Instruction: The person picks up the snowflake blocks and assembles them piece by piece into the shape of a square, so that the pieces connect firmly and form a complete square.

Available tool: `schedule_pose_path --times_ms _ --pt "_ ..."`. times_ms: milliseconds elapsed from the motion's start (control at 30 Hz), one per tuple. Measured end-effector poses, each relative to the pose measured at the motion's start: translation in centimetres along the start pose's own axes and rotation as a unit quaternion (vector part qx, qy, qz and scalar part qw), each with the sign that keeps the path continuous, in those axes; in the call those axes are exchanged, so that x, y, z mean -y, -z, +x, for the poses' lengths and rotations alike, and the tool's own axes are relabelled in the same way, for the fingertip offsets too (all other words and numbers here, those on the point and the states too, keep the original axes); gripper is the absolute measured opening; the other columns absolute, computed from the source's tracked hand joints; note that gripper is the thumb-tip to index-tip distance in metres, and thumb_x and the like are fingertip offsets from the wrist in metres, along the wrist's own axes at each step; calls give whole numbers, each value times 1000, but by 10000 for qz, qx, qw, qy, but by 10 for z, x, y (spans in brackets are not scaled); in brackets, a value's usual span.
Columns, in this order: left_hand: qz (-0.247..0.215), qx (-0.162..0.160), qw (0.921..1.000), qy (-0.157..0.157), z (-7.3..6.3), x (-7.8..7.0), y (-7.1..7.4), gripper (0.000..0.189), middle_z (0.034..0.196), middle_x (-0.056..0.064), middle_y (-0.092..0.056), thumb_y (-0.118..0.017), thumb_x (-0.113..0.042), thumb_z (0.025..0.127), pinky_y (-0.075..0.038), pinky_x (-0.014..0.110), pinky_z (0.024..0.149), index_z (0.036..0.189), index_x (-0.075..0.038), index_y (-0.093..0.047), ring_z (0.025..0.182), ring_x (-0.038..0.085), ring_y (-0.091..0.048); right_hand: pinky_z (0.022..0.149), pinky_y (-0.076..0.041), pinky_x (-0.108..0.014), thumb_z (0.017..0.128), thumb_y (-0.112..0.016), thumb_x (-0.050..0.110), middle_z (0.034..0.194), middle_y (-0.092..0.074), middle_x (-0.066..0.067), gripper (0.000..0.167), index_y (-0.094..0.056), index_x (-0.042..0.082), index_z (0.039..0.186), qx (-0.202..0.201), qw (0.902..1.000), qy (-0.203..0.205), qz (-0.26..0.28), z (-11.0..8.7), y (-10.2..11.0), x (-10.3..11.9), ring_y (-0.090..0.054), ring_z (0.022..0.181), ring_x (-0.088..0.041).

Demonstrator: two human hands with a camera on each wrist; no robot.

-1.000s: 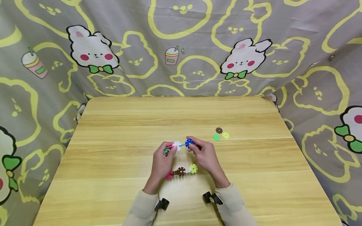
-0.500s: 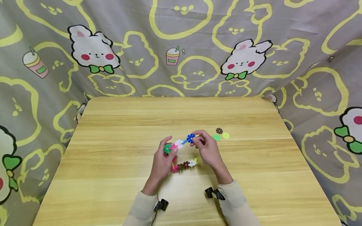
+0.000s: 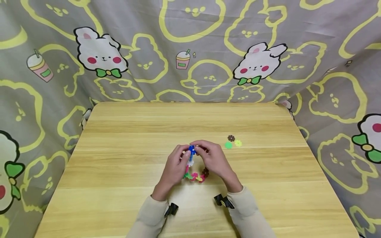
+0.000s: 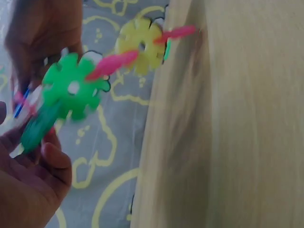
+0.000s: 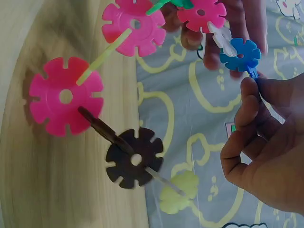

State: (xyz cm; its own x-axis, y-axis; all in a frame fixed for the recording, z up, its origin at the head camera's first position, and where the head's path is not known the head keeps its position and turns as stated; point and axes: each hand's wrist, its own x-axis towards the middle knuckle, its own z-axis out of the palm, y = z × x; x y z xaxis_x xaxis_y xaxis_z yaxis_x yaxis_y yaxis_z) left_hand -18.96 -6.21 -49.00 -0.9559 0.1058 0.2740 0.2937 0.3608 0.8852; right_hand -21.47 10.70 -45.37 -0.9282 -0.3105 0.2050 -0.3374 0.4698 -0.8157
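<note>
A chain of notched plastic snowflake discs hangs from both hands, each disc slotted crosswise into its neighbour. My right hand (image 3: 213, 159) pinches the dark blue disc (image 3: 191, 150) at one end between thumb and fingers. Close against it, my left hand (image 3: 175, 167) grips the same end of the chain. Below, the chain curves in a loop past a green disc (image 4: 73, 88), a yellow disc (image 4: 141, 46) and a pink disc (image 5: 66, 96). It runs on through a brown disc (image 5: 135, 158) to a pale yellow disc (image 5: 179, 192), which the right hand hides in the head view.
Loose brown (image 3: 231, 138), green (image 3: 228, 145) and yellow (image 3: 238, 143) discs lie on the wooden table (image 3: 125, 138) beyond the right hand. A patterned grey curtain (image 3: 208, 39) encloses the table's back and sides. Both wrists wear black camera mounts (image 3: 171, 209).
The hands have come together at the dark blue disc, the right one moving left. The chain has swung from a stretched line above the table into a hanging loop. The loose discs stayed put.
</note>
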Motion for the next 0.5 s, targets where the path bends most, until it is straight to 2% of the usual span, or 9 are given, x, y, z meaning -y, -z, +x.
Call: schedule_pose_path --times_ms 100,200,333,500 --pt "117 -167 9996 -172 1 1 -3 23 89 0 -60 -47 -23 103 -45 21 64 104 -10 -65 75 9 -51 77 -55 -26 98 -57 15 108 -72 3 20 -71 17 112 25 9994 309 -165 1 -4 2 -67 91 -7" --pt "-10 -423 9990 -144 0 4 -5 22 79 1 -58 -48 -22 102 -43 21 59 97 -9 -66 68 8 -49 67 -53 -24 97 -58 17 99 -73 2 22 -70 18 116 35 9989 350 -308 1 -4 3 -65 81 -7" --pt "-307 -706 9969 190 -2 8 -5 23 74 3 -56 -48 -22 102 -42 21 57 96 -8 -65 64 9 -48 53 -47 -24 97 -60 18 83 -70 0 24 -68 18 119 -8 9994 98 -329 -1 5 -3 -57 66 -9" --pt "-597 -939 9921 582 -4 10 -3 22 80 8 -64 -47 -20 103 -46 20 57 103 -5 -62 65 7 -53 57 -48 -24 94 -62 15 82 -67 -3 24 -68 14 118 -327 9970 -332 -623 -2 25 -23 -56 69 -12"
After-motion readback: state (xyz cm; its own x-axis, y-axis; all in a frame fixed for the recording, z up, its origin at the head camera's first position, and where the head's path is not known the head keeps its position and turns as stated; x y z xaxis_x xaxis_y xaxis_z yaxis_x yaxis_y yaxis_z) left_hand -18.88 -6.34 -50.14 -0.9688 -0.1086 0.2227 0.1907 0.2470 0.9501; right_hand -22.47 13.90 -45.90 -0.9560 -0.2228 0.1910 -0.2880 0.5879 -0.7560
